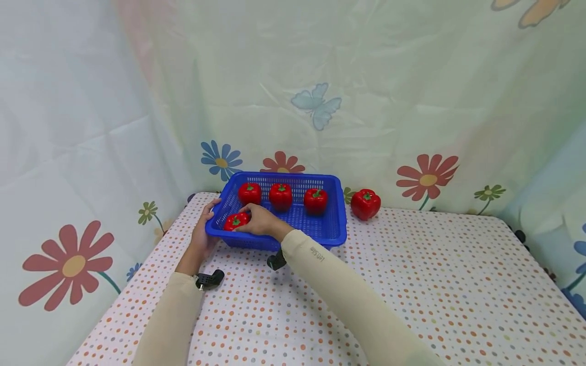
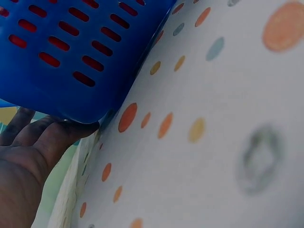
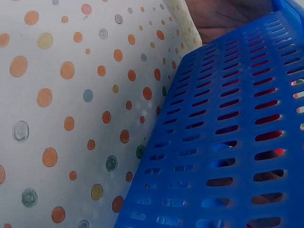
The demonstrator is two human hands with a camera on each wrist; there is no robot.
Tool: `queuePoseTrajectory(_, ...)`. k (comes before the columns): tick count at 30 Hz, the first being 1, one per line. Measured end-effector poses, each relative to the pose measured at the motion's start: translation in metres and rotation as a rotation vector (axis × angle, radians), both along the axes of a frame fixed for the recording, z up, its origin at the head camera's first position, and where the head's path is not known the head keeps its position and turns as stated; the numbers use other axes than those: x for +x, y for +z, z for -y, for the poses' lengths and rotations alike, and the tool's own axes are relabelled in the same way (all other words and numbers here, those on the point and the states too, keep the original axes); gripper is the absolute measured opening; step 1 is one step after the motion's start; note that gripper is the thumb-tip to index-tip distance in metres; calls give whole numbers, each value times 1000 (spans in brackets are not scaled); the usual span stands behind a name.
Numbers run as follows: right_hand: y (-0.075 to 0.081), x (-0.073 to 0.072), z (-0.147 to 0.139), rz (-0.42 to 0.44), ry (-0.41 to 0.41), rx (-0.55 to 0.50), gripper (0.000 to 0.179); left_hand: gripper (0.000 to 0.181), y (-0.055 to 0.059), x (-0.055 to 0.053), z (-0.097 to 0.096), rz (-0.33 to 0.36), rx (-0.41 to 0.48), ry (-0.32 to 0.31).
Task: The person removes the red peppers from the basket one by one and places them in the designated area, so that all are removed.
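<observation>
Right grip (image 1: 263, 221): pinches the near pepper (image 1: 232, 221), which sits inside the near left corner of the basket (image 1: 341, 218).

Left grip (image 1: 200, 235): fingers extended, resting against the outside of the basket, just left of the right grip.

Beyond the right grip, inside the basket: the rear-left pepper (image 1: 249, 193) and the middle pepper (image 1: 281, 197). Farther right, also inside: the right pepper (image 1: 316, 202). Well to the right of both grips, outside the basket: the loose pepper (image 1: 365, 204), on the bench (image 1: 439, 269).

Hazards, as judged: the near pepper looks smooth, so an off-centre pinch may let it slip and roll. The right forearm (image 1: 339, 284) crosses the near rim; leaning there may tip the basket. Light left-grip contact may let the basket slide under a sideways push.
</observation>
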State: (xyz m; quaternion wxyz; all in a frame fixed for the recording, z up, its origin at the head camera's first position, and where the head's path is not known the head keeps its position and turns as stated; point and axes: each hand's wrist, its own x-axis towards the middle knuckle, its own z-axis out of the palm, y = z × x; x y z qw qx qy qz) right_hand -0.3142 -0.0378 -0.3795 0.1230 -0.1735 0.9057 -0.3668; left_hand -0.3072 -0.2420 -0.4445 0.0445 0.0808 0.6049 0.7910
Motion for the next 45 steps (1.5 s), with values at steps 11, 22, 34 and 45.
queuePoseTrajectory(11,-3,-2,-2,-42,-18,-73,68,48,-2,0,0,-6,-6,-6)
queuePoseTrajectory(22,6,6,-5,-115,-147,-351,63,51,-2,2,1,-19,-13,-5)
queuePoseTrajectory(34,15,15,-56,-148,-201,-505,58,45,-1,0,0,-19,-12,-3)
queuePoseTrajectory(45,31,34,-132,-160,-325,-586,58,46,0,0,0,-20,18,-5)
